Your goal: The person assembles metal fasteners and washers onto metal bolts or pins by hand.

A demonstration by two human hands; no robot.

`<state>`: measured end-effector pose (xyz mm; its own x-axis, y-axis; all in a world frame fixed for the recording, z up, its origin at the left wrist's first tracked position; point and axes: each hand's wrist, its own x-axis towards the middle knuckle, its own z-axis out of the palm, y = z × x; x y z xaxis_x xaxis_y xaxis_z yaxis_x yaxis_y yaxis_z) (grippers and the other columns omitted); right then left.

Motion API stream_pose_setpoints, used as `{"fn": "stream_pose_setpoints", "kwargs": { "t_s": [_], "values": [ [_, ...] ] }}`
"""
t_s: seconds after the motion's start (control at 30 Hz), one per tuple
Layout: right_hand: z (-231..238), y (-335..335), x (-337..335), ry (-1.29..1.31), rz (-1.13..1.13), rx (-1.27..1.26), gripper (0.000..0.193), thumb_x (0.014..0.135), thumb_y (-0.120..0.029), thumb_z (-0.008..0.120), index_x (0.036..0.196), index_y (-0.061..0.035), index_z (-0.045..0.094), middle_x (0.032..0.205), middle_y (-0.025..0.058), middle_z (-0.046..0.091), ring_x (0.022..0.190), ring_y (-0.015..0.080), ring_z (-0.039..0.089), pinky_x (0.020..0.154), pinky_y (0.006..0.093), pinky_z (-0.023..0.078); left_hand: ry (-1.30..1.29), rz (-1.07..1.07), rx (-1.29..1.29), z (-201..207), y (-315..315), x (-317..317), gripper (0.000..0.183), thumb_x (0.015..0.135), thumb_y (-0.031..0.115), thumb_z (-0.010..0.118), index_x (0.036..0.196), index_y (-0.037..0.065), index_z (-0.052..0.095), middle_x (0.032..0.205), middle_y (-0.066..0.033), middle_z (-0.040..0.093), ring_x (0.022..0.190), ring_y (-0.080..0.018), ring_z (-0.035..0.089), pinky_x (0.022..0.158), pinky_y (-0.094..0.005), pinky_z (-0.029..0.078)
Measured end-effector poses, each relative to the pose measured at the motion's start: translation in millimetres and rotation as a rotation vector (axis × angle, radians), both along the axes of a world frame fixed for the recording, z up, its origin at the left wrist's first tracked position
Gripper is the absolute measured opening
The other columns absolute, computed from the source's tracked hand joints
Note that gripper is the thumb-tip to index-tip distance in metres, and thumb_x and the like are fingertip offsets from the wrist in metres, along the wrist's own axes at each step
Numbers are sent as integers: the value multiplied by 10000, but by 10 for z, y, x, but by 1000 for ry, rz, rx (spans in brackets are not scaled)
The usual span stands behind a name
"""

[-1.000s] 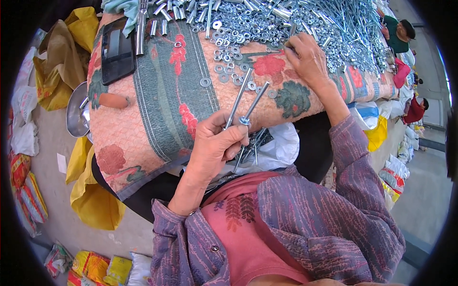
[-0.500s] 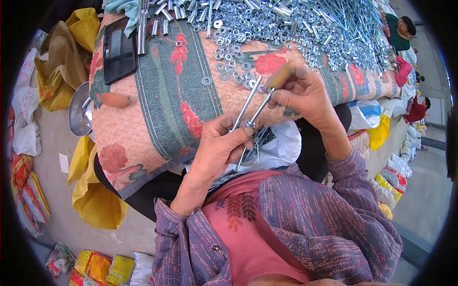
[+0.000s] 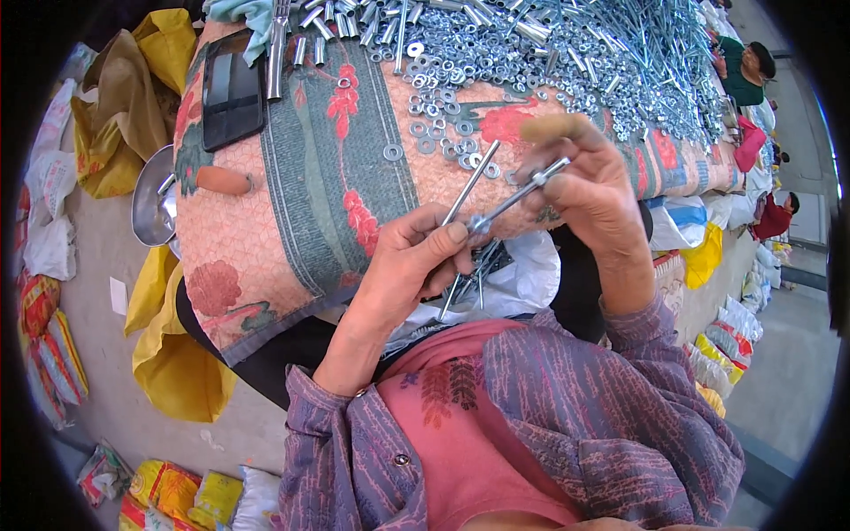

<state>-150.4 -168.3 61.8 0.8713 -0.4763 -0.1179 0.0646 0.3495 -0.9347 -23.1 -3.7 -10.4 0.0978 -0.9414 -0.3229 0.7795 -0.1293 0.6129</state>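
My left hand (image 3: 416, 257) is closed around long metal bolts. One of them, a plain silver shaft (image 3: 471, 181), sticks up past the fingers; another, a silver bolt (image 3: 509, 205), slants toward my right hand. A washer or nut sits on that bolt by my left thumb. Near its far end is a small nut (image 3: 538, 179), pinched by my right hand (image 3: 589, 181), slightly blurred. A tan cover is on a raised right finger. Below the hands, several bolts lie over an open white bag (image 3: 536, 270) at my lap.
A patterned cloth (image 3: 345, 159) covers the table. Piled on it are loose washers (image 3: 443, 133), metal sleeves and long bolts (image 3: 651, 53). To the left lie a black phone (image 3: 232, 93), an orange-brown finger-shaped piece (image 3: 223, 180) and a metal bowl (image 3: 146, 212). Yellow sacks (image 3: 181, 380) rest on the floor.
My right hand has shifted right and slightly down, with its covered finger lifted. A nut now shows near the end of the slanted bolt. My left hand keeps its hold.
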Motion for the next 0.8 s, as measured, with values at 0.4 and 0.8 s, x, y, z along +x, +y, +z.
{"fn": "stream_pose_setpoints", "kwargs": {
  "t_s": [0.4,0.8],
  "values": [
    [-320,243,-12,291,4,-332,207,834,-59,622,995,63,573,773,71,642,707,135,640,646,261,547,33,77,-23,-6,-17,-118,189,911,168,529,1001,4,505,755,-80,607,379,-35,355,331,-177,248],
    [-274,115,-51,140,-80,-359,358,875,-184,597,1150,30,514,933,110,651,887,139,610,795,258,478,-142,116,-21,34,-27,-129,138,899,116,521,892,-11,467,836,-144,631,328,-64,390,289,-178,272]
  ]
}}
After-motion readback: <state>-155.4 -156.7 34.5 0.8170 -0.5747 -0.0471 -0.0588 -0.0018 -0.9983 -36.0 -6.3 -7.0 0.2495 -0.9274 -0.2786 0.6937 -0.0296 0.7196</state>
